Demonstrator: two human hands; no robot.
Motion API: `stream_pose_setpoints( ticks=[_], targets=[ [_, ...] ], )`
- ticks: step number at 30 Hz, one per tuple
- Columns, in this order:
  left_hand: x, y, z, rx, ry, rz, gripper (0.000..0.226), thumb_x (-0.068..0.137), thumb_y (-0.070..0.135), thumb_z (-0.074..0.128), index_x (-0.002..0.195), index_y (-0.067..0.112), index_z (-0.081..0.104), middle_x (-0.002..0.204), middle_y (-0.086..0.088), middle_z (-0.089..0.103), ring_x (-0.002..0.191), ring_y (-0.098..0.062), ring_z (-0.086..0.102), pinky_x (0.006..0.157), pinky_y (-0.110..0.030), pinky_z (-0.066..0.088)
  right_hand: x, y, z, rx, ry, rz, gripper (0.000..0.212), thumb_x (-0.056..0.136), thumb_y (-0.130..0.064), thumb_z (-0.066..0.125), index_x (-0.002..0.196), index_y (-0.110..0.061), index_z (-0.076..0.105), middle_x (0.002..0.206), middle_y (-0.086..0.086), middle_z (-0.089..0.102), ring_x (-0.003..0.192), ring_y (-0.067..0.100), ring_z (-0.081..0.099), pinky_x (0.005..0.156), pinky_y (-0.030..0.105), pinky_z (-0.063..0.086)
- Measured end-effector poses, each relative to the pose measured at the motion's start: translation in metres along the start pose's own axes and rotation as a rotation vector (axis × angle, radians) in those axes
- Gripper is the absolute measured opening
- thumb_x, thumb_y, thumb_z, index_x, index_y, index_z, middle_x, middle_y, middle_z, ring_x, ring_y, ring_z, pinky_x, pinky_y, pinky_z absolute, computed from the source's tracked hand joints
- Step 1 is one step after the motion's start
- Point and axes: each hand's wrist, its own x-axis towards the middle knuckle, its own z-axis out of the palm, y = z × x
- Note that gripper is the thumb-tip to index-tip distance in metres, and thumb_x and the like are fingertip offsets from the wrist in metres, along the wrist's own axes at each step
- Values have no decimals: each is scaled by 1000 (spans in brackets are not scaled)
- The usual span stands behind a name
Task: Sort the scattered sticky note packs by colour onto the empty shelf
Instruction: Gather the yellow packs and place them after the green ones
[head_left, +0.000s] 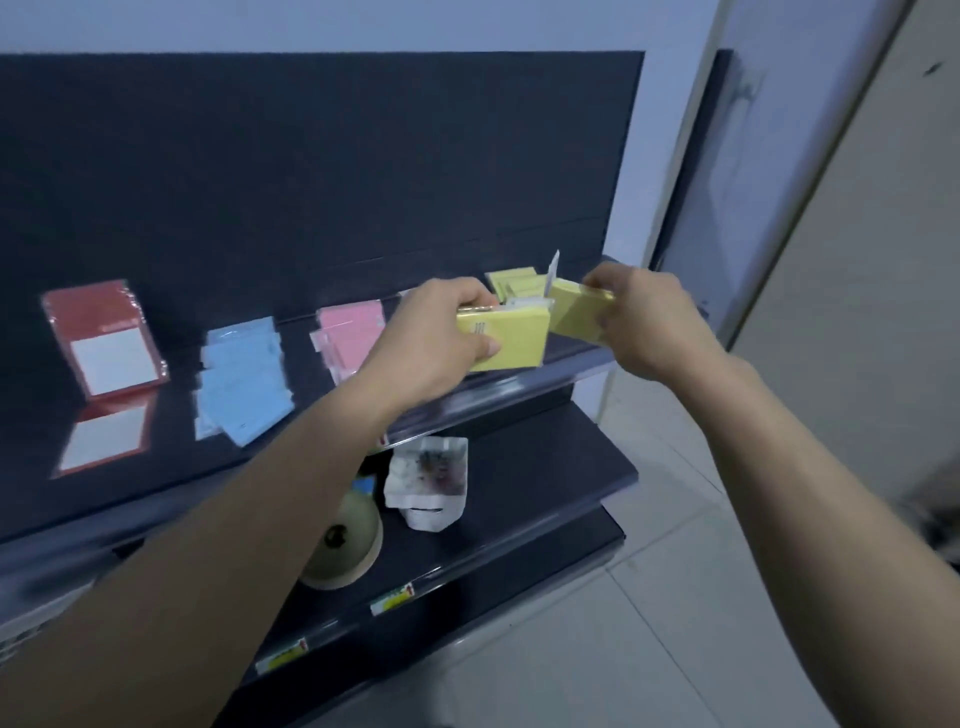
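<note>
Two forearms reach up from the bottom of the frame to the right end of the shelf (519, 385). At centre right, the left hand (441, 325) grips a yellow pack (511, 340), thumb on its face. Just beside it, the right hand (647, 317) pinches a second yellow pack (574, 312). Behind both lies a yellow pile (511, 280). Leftward along the shelf sit pink packs (353, 332), blue packs (244, 374) and, at far left, a red pack (106, 340).

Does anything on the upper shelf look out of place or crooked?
The blue packs lie fanned and crooked. A pale slip sticks up on edge among the yellow packs at the right end.
</note>
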Motion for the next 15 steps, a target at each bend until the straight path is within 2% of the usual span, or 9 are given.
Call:
stream_pose_setpoints(
  ticks=[3, 6, 10, 13, 15],
  targets=[
    [47, -7, 26, -35, -35, 11, 22, 80, 13, 71, 95, 26, 60, 101, -1, 59, 79, -19, 54, 65, -26, 42, 25, 26, -3, -7, 35, 46, 41, 87, 2, 46, 120, -21, 54, 103, 13, 58, 89, 36, 55, 73, 44, 54],
    [96, -17, 46, -36, -45, 25, 26, 80, 14, 71, 104, 19, 63, 102, -1, 57, 84, -17, 50, 69, -24, 36, 58, 40, -2, -15, 52, 65, 40, 88, 0, 47, 123, -20, 52, 95, 10, 51, 84, 34, 52, 68, 44, 53],
    [159, -31, 68, -21, -38, 4, 29, 82, 14, 69, 110, 18, 62, 111, -2, 56, 92, -18, 50, 67, -24, 36, 112, 54, 2, -54, 85, 78, 47, 86, 4, 41, 126, -19, 51, 96, 12, 52, 81, 34, 50, 63, 38, 45],
    [199, -42, 91, -24, -80, -41, 35, 86, 10, 64, 120, 17, 59, 125, -4, 53, 108, -24, 53, 80, -25, 39, 146, 69, 8, -43, 101, 112, 47, 86, 5, 40, 125, -19, 50, 95, 12, 53, 82, 35, 52, 62, 38, 46],
    [219, -49, 108, -42, -127, -85, 36, 85, 8, 64, 120, 16, 59, 125, -5, 54, 107, -25, 56, 81, -26, 42, 163, 78, 15, -44, 87, 122, 44, 86, 5, 39, 122, -17, 51, 96, 14, 54, 83, 36, 54, 65, 40, 50]
  ],
)
